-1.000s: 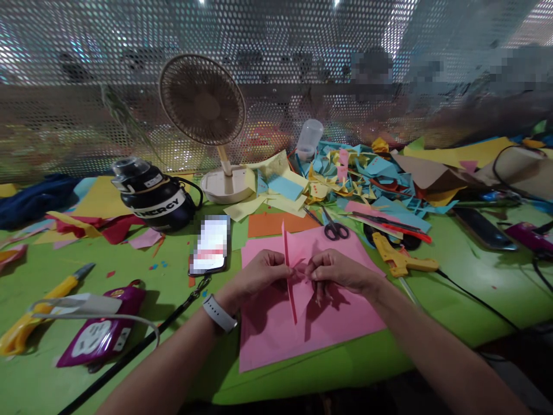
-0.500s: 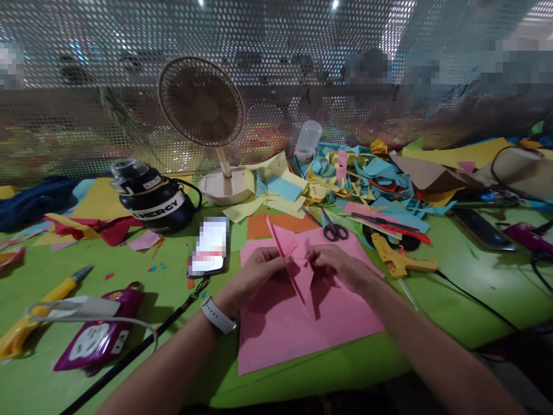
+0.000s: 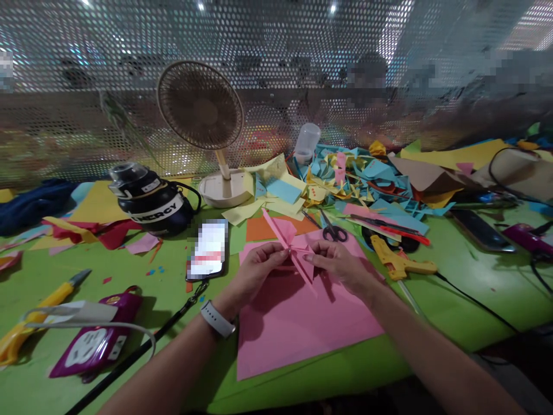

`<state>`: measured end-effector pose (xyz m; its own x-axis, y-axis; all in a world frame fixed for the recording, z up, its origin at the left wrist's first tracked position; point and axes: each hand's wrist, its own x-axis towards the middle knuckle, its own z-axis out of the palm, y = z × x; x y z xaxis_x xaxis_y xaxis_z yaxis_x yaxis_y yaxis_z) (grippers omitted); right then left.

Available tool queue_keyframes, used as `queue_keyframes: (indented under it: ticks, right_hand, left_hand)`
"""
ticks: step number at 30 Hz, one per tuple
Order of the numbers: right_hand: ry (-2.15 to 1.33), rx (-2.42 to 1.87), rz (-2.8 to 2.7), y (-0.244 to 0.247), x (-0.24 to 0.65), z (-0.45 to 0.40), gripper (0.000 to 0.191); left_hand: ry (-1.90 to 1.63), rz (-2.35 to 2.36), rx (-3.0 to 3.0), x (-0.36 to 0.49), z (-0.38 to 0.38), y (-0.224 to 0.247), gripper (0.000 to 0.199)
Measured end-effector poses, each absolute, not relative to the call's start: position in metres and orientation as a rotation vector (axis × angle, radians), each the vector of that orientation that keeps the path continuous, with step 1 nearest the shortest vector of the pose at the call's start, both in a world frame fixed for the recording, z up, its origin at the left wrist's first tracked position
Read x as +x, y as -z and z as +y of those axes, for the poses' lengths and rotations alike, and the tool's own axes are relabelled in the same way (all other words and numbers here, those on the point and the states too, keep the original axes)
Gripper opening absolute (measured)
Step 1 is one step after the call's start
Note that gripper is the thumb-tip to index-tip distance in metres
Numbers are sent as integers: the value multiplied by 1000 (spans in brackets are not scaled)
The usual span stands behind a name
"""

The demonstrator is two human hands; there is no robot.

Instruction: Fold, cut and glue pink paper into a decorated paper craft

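Watching over the head feed: folded pink paper [image 3: 298,252] is up between both hands, above the pink sheets [image 3: 298,340] at the middle of the bench's [image 3: 475,271] near edge. Left hand [image 3: 260,264]: thumb and fingers pinched closed on the paper's left side. Right hand [image 3: 338,264]: also pinched, thumb on the near face of its right part, fingers mostly hidden behind. One narrow pink strip tilts, upper end leaning left, lower end toward the sheets; can't tell if it touches them. White watch band [image 3: 217,319] on my operator's left wrist. Orange sheet [image 3: 256,229] lies by the sheets' far left corner, scissors [image 3: 335,233] by their far edge, yellow glue gun [image 3: 400,264] off to their right. Lit phone [image 3: 207,251], screen blurred, just left of the sheets. Purple case [image 3: 88,354] and yellow-handled tool [image 3: 56,300] sit toward the bench's near left corner. Along the far edge, left to right: black jug [image 3: 159,207], desk fan [image 3: 201,106], clear plastic container [image 3: 308,138], heap of blue and yellow paper scraps [image 3: 374,173]. Dark phone [image 3: 481,230] nearer the right end.
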<state>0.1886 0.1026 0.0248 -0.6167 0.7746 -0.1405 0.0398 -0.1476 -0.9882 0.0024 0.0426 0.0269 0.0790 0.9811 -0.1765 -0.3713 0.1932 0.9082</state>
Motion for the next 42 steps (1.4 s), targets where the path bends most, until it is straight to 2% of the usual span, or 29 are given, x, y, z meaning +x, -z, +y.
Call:
queue_keyframes:
  ticks: [5, 10, 16, 21, 23, 26, 28, 29, 31, 34, 38, 42]
  right_hand:
    - [-1893, -990, -1559, -30, 190, 100, 27]
    - [-1839, -964, -1312, -29, 197, 107, 39]
    - [-1797, -912, -1499, -31, 196, 107, 26]
    - [-1906, -985, -1656, -34, 197, 108, 25]
    - [-1930, -1017, -1679, -34, 198, 110, 26]
    - [-1850, -1084, -1444, -34, 197, 113, 28]
    - [-1802, -1097, -1235, -34, 196, 114, 30]
    - [-1805, -1089, -1166, -34, 195, 113, 31]
    - [-1851, -1057, -1104, -34, 193, 112, 32]
    - [-1943, -995, -1085, -35, 189, 106, 34]
    - [-2016, -1017, -1170, -35, 186, 100, 33]
    - [-2054, -1075, -1399, -30, 186, 96, 32]
  left_hand:
    - [-1192, 1025, 884, 1, 43, -29, 24]
    - [-806, 979, 1041, -8, 39, -37, 28]
    - [-593, 977, 1211, -16, 35, -41, 17]
    - [-561, 1147, 1523, -25, 38, -52, 8]
    - [-664, 1227, 1766, -31, 39, -57, 11]
    - [-1240, 1476, 1990, -38, 38, -61, 25]
    - [-1645, 1675, 1868, -39, 37, -61, 17]
    - [-1741, 1726, 1768, -37, 36, -59, 13]
    - [-1668, 1679, 1560, -31, 37, -54, 18]
    - [-1305, 1395, 1178, -17, 42, -41, 42]
    - [-1297, 1213, 851, -3, 46, -32, 45]
    - [-1357, 1244, 812, 3, 44, -36, 49]
